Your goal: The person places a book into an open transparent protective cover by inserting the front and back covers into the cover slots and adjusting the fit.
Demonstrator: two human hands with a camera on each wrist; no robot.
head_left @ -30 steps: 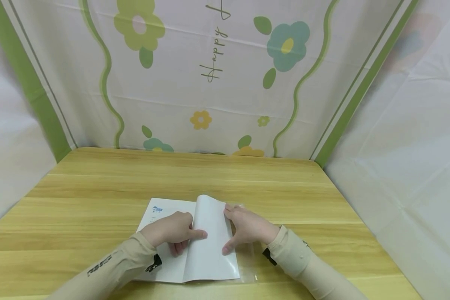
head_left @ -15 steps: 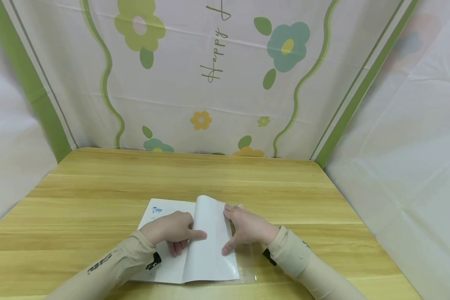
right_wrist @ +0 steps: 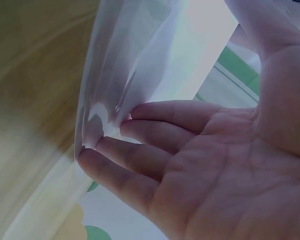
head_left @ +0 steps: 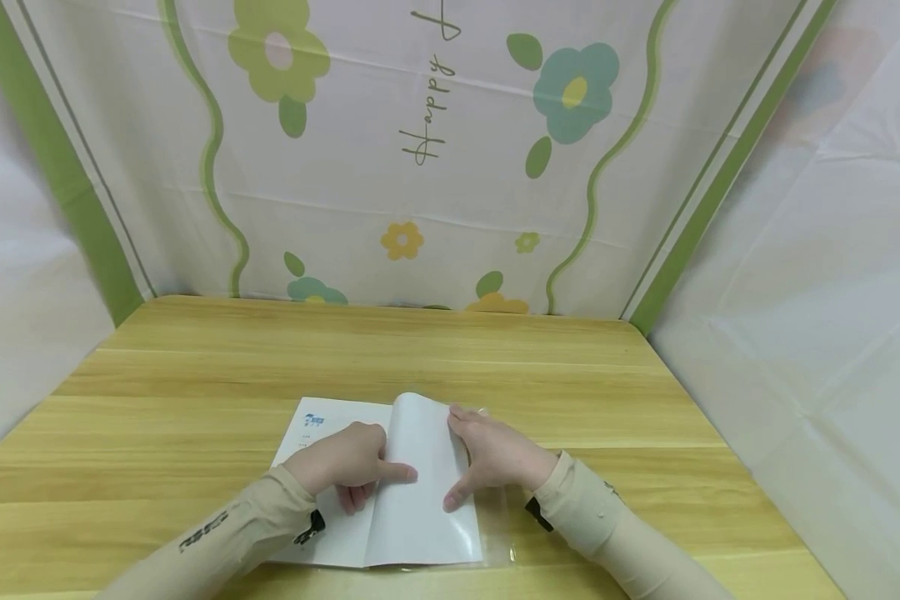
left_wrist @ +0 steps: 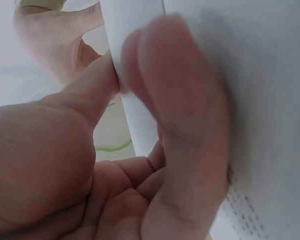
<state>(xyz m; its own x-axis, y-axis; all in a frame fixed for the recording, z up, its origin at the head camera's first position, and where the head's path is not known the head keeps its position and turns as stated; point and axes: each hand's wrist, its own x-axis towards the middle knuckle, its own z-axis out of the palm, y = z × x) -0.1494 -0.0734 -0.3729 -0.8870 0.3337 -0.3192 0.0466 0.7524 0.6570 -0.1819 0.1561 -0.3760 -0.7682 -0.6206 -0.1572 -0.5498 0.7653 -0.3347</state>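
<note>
An open book (head_left: 427, 517) with white pages lies near the front of the table, its right-hand leaf bulging up from the gutter. My left hand (head_left: 345, 458) pinches that leaf, thumb on top and curled fingers in the gutter over the printed left page (head_left: 330, 537). Beneath the book's right side, a clear plastic book cover (head_left: 498, 533) sticks out. At the leaf's right edge is my right hand (head_left: 502, 454), its thumb on the white surface. In the right wrist view, its fingers (right_wrist: 140, 155) reach under the leaf and touch the clear plastic cover (right_wrist: 97, 95).
The wooden table (head_left: 390, 346) runs back to a fabric screen (head_left: 465, 192) printed with flowers and lettering. White fabric walls (head_left: 810, 333) stand on both sides. Black straps show at both wrists.
Both hands stay almost where they were. The left thumb has shifted very slightly right, and the bulging leaf has moved a little with it.
</note>
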